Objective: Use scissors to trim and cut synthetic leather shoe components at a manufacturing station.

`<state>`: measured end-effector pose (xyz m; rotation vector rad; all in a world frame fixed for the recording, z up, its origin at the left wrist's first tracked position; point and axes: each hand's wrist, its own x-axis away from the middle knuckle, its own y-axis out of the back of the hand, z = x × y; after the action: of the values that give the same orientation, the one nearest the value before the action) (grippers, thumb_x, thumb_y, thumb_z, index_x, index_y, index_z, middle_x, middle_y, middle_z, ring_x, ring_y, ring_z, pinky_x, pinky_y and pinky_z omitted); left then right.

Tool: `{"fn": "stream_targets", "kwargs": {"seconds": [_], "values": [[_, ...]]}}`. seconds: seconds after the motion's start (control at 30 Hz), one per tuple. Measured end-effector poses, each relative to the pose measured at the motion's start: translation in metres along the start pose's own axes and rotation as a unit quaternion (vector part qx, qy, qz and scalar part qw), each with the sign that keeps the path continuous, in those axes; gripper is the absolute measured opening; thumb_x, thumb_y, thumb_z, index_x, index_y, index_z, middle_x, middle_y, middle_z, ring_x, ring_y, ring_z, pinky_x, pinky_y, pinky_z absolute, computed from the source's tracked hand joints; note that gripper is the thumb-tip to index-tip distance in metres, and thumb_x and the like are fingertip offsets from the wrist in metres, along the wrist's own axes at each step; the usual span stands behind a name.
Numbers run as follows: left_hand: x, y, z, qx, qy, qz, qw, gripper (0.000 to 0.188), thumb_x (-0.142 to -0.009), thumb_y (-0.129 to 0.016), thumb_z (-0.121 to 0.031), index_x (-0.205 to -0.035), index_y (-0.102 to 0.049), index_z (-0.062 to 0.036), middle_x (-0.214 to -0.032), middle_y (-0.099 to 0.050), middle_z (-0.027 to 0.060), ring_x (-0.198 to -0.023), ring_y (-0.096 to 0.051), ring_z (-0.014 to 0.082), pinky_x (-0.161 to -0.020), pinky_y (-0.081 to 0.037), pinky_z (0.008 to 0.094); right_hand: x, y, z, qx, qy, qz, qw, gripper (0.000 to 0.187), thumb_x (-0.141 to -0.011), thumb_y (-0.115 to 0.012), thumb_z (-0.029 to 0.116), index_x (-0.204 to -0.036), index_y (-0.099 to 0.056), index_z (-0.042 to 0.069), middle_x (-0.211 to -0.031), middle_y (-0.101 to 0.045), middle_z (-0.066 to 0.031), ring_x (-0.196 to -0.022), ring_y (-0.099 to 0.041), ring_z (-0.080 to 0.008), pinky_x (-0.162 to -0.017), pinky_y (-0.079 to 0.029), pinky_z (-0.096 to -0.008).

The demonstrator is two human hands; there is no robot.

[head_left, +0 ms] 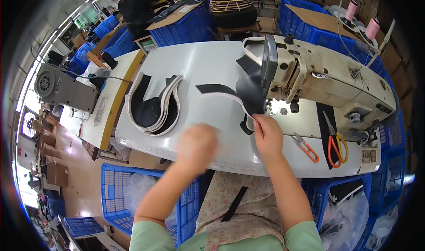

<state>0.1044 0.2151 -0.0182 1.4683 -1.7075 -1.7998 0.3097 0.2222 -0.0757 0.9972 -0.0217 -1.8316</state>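
My right hand (269, 138) pinches the near edge of a curved black piece with white edging (252, 93). That piece lies on the table, its far part hidden behind the head of a sewing machine (327, 71), and one strip-like end reaches left. My left hand (198, 148) is smeared by motion over the table's near edge; its fingers cannot be made out. Left of it lies a stack of similar U-shaped black pieces with white edges (148, 113).
On the machine's right side lie orange-handled thread snips (306, 147) and scissors with red and yellow handles (335, 147), beside a black strip (324, 118). Blue crates (117, 193) stand below the table. Pink thread cones (372, 29) rise behind the machine. Other people sit beyond the table.
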Motion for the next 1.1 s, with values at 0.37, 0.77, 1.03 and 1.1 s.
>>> {"fn": "stream_targets", "kwargs": {"seconds": [0.37, 0.77, 1.03, 1.1], "values": [[0.048, 0.025, 0.138, 0.15, 0.319, -0.028, 0.936, 0.026, -0.084, -0.058, -0.011, -0.105, -0.055, 0.0033, -0.095, -0.06, 0.0115, -0.084, -0.055, 0.0181, -0.074, -0.042, 0.0269, -0.005, -0.003, -0.004, -0.005, 0.034, -0.033, 0.999, 0.009, -0.078, -0.058, 0.002, -0.086, -0.06, 0.003, -0.083, -0.063, -0.0094, -0.075, -0.059, -0.0279, -0.065, -0.047, -0.0362], [0.05, 0.034, 0.147, 0.231, 0.389, -0.023, 0.892, 0.018, -0.088, -0.055, -0.016, -0.097, -0.056, 0.0001, -0.073, -0.047, -0.0032, -0.067, -0.038, 0.0052, -0.059, -0.031, 0.0204, -0.003, -0.006, -0.005, -0.008, 0.023, -0.029, 0.999, 0.01, -0.076, -0.06, 0.001, -0.086, -0.061, 0.003, -0.084, -0.063, -0.0093, -0.078, -0.06, -0.0274, -0.067, -0.048, -0.0355], [0.051, 0.037, 0.144, 0.269, 0.39, -0.014, 0.881, 0.018, -0.087, -0.055, -0.016, -0.097, -0.056, -0.0004, -0.076, -0.048, -0.0035, -0.069, -0.04, 0.0051, -0.062, -0.032, 0.02, -0.002, -0.006, -0.008, -0.013, 0.04, -0.039, 0.998, 0.022, -0.074, -0.059, -0.001, -0.095, -0.058, 0.002, -0.089, -0.062, -0.0118, -0.083, -0.059, -0.0288, -0.07, -0.049, -0.0372], [0.051, 0.032, 0.144, 0.276, 0.385, -0.008, 0.881, 0.018, -0.087, -0.056, -0.015, -0.098, -0.056, -0.0003, -0.076, -0.048, -0.0037, -0.07, -0.04, 0.0051, -0.063, -0.032, 0.02, -0.003, -0.002, -0.009, 0.002, 0.039, -0.037, 0.999, 0.026, -0.073, -0.059, -0.002, -0.098, -0.058, 0.003, -0.092, -0.062, -0.0121, -0.085, -0.059, -0.029, -0.071, -0.049, -0.0372]]}}
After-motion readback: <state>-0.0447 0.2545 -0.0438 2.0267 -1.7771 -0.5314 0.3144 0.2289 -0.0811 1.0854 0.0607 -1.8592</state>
